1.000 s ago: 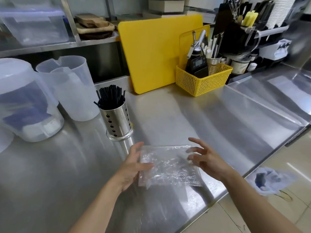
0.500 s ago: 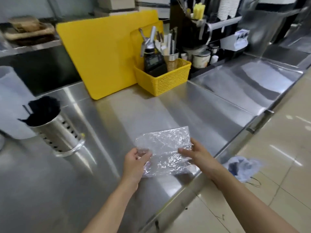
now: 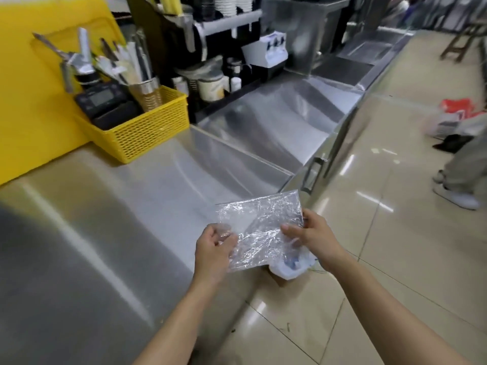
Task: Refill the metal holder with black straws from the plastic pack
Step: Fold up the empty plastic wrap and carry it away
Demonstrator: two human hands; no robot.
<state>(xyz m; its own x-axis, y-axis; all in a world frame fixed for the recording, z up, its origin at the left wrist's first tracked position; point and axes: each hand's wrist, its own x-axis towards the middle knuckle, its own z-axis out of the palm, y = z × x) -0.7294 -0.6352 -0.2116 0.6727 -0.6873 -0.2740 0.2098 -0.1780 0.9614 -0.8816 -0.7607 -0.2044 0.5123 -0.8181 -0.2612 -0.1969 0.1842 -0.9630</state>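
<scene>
Stainless steel counter [image 3: 105, 233]: brushed and reflective, it filled the left and centre of the head view, with its front edge running down toward the lower middle.

Large yellow plastic cutting board [image 3: 23, 88]: stood on edge at far left, leaning against the back.

Yellow plastic mesh basket [image 3: 147, 133]: sat on the counter just in front of the board, touching it. It held a black digital device with a grey screen [image 3: 105, 101] and a perforated metal cup [image 3: 147, 93] crowded with upright utensils. A silver lever-topped tool rose beside them.

Lower steel worktop [image 3: 276, 122]: one step down, to the right of the basket. Jars and a white dispenser [image 3: 271, 48] were ranged along its back.

Left hand [image 3: 213, 248]: fingers curled, pinching the left edge of the pack between thumb and fingers.

Clear crinkled plastic pack [image 3: 261, 227]: flat and see-through, held off the surface between both hands, over the counter's front edge. Nothing stood between it and the camera.

Right hand [image 3: 313, 235]: thumb on top and fingers beneath, gripping the pack's right edge.

Blue and white crumpled bag [image 3: 292, 267]: lay on the floor against the counter base, partly hidden behind the pack and right hand.

Glossy beige tiled floor [image 3: 369, 259]: took up the right side.

Red and white package [image 3: 458, 106]: blurred, at far right.

Another person's trouser leg [image 3: 463, 164] and pale shoe [image 3: 456, 198]: on the floor at the right edge, well apart from the hands.
</scene>
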